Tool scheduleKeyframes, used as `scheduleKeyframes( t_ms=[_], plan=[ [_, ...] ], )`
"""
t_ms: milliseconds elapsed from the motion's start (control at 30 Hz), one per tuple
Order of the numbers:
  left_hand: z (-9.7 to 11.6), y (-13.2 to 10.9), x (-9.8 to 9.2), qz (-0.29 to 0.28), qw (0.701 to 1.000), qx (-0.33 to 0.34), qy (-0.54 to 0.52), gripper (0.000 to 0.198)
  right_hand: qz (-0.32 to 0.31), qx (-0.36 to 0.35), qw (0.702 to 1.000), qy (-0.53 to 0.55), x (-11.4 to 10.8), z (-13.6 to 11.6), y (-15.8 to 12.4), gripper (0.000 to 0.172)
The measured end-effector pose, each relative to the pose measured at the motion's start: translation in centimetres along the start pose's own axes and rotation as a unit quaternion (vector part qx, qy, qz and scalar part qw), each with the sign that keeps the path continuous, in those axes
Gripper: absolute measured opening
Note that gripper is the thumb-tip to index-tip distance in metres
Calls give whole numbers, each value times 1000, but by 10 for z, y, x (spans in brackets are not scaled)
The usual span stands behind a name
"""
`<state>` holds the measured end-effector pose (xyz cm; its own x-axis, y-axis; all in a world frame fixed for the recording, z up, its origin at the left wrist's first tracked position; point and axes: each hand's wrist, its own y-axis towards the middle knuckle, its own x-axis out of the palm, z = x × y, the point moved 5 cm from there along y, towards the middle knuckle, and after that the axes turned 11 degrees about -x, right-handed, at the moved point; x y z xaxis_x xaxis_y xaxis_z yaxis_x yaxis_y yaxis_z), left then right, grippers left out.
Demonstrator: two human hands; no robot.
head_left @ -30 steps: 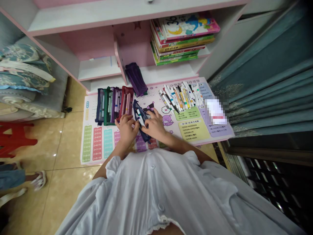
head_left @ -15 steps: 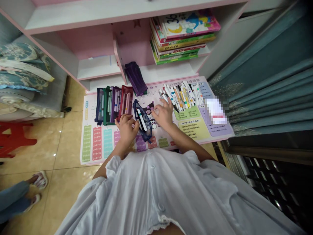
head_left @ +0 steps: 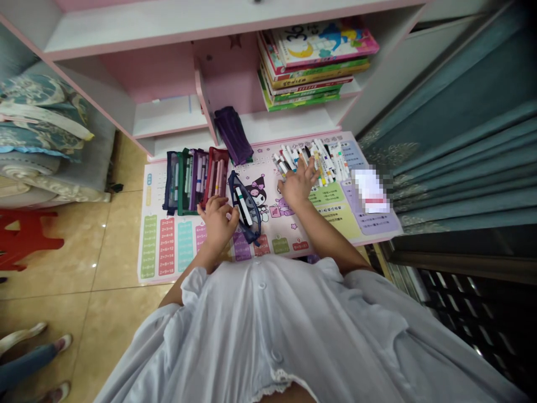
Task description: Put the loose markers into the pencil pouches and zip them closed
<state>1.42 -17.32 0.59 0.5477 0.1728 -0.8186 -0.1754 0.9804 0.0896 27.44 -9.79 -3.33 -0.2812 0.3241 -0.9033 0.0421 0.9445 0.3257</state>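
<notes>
My left hand (head_left: 218,220) rests at the left edge of an open navy mesh pencil pouch (head_left: 253,221), its fingers loosely spread and the thumb side against the pouch. A couple of white markers (head_left: 242,205) lie inside that pouch. Over the near-left side of a loose pile of markers (head_left: 329,162) is my right hand (head_left: 299,183), fingers apart and reaching onto the pens; whether it grips any cannot be made out. Left of the pouch stands a row of filled pouches, navy (head_left: 169,187), green (head_left: 182,193), purple (head_left: 196,196) and red (head_left: 210,187).
Purple pouches (head_left: 233,134) lie at the desk's back edge, before the pink shelf divider. A stack of books (head_left: 312,67) sits on the shelf. A blurred white object (head_left: 371,191) is at the right by the curtain (head_left: 461,134). Another person's legs (head_left: 29,364) show lower left.
My right hand has moved right and away from me, from beside the open pouch onto the marker pile. My left hand stays put. The other person's legs have shifted.
</notes>
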Motion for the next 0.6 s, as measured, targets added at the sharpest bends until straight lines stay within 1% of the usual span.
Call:
scheduleKeyframes(
  t_ms=[100, 200, 300, 367, 467, 533, 600],
  plan=[
    [0, 0, 0, 0, 1000, 2, 0, 25, -3, 2, 1000, 4, 2, 2, 4, 24],
    [0, 0, 0, 1, 1000, 2, -1, 25, -30, 5, 1000, 2, 4, 2, 6, 23],
    [0, 0, 0, 2, 1000, 3, 0, 25, -43, 0, 999, 8, -3, -7, 3, 21],
    [0, 0, 0, 1, 1000, 3, 0, 25, -31, -9, 999, 27, -14, -18, -4, 18],
    [-1, 0, 0, -1, 1000, 3, 2, 26, -11, -32, 997, 74, -35, -42, -21, 19],
    [0, 0, 0, -3, 1000, 1, 5, 26, -9, -64, 992, 106, -48, -61, -33, 19],
    [0, 0, 0, -5, 1000, 0, 7, 25, -25, -105, 985, 134, -54, -80, -44, 20]
  ],
)
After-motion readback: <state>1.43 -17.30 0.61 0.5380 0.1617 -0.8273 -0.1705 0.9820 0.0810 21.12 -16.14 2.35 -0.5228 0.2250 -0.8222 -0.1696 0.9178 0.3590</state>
